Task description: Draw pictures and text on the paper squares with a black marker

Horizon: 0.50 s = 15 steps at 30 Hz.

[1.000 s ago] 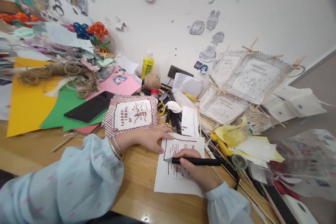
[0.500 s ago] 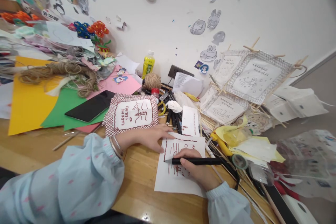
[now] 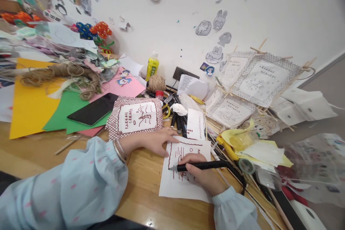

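Note:
My right hand (image 3: 198, 170) is closed around a black marker pen (image 3: 207, 165), whose grey tip touches the left side of a white sheet of paper (image 3: 172, 187). Brown-red lines and a wavy border stroke show on that sheet, partly covered by the hand. My left hand (image 3: 159, 142) lies with fingers spread, its fingertips on the sheet's upper left edge. Just beyond the left wrist is a finished-looking drawing (image 3: 140, 116) with a cross-hatched brown border. A smaller white paper (image 3: 196, 124) with a few brown marks lies above the sheet.
A black phone (image 3: 93, 111) rests on green paper (image 3: 60, 109) at the left. Jute twine (image 3: 61, 73), a twine ball (image 3: 156, 83) and a yellow-green bottle (image 3: 152, 65) stand behind. On the right are a paper-and-stick lantern frame (image 3: 266, 79), a yellow glue gun (image 3: 228, 147) and clear tape (image 3: 246, 166).
The marker tip has moved slightly down along the sheet's left side, and the border stroke reaches lower. My left hand stays in place.

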Available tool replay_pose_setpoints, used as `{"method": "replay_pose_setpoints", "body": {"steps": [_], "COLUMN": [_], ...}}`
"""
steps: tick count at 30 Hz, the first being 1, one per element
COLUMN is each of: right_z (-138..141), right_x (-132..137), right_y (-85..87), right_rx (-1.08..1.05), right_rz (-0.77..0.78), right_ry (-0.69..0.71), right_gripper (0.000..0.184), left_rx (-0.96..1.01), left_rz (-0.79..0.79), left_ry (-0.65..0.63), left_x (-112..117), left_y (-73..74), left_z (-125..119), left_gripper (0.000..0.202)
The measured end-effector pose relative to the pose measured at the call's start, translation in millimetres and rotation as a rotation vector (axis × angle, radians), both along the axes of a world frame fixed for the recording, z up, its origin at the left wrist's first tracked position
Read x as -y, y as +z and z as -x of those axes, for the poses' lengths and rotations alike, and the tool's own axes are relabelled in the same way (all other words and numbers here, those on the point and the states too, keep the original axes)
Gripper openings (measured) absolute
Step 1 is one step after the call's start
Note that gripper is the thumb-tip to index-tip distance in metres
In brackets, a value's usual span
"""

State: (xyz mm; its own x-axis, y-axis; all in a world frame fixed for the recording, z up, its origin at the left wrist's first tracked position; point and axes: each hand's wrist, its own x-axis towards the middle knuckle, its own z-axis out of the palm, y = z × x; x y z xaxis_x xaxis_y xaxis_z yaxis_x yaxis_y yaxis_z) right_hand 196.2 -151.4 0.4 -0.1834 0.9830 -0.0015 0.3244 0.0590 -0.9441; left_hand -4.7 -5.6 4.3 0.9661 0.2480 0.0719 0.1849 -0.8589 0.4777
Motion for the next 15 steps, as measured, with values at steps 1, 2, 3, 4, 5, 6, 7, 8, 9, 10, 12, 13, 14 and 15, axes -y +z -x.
{"method": "replay_pose_setpoints", "body": {"steps": [1,2,3,4,5,6,7,8,9,10,12,13,14,15], "right_z": [0.1,0.2,0.4,0.7,1.0,1.4,1.6,1.9,2.0,2.1,2.1,1.9,1.8,1.6], "right_x": [0.0,-0.1,-0.3,-0.4,-0.5,-0.6,-0.6,-0.5,-0.5,-0.4,-0.4,-0.4,-0.5,-0.6], "right_y": [0.1,0.3,0.7,1.1,1.5,2.0,2.4,2.6,2.6,2.4,1.8,1.4,1.3,1.3], "right_rx": [0.002,0.002,0.001,-0.002,-0.002,-0.002,-0.001,0.000,0.000,0.000,-0.004,-0.007,-0.008,-0.004], "right_rz": [-0.002,-0.005,-0.006,-0.004,-0.001,0.002,0.005,0.009,0.012,0.013,0.013,0.011,0.008,0.004], "right_ry": [0.002,0.006,0.009,0.012,0.015,0.017,0.016,0.019,0.024,0.027,0.034,0.035,0.033,0.032], "right_gripper": [0.025,0.025,0.026,0.026,0.026,0.026,0.026,0.026,0.026,0.025,0.025,0.024,0.024,0.024], "left_rx": [-0.001,-0.004,-0.010,-0.016,-0.022,-0.028,-0.032,-0.034,-0.035,-0.036,-0.039,-0.039,-0.040,-0.041], "left_rz": [-0.001,-0.004,-0.006,-0.009,-0.011,-0.013,-0.015,-0.017,-0.019,-0.021,-0.025,-0.027,-0.031,-0.033], "left_ry": [-0.001,-0.001,0.000,0.001,0.003,0.007,0.009,0.010,0.008,0.007,0.005,0.002,0.000,0.000], "left_x": [-0.2,-0.5,-0.7,-0.8,-0.8,-0.8,-0.7,-0.5,-0.3,-0.1,0.3,0.5,0.6,0.8], "left_y": [-0.3,-0.6,-0.8,-0.9,-1.0,-0.9,-0.8,-0.6,-0.4,0.0,0.8,1.2,1.5,1.8], "left_z": [0.0,0.0,0.0,0.1,0.2,0.3,0.4,0.5,0.5,0.5,0.5,0.5,0.5,0.5], "left_gripper": [0.063,0.064,0.064,0.065,0.065,0.066,0.066,0.067,0.067,0.066,0.066,0.066,0.066,0.066]}}
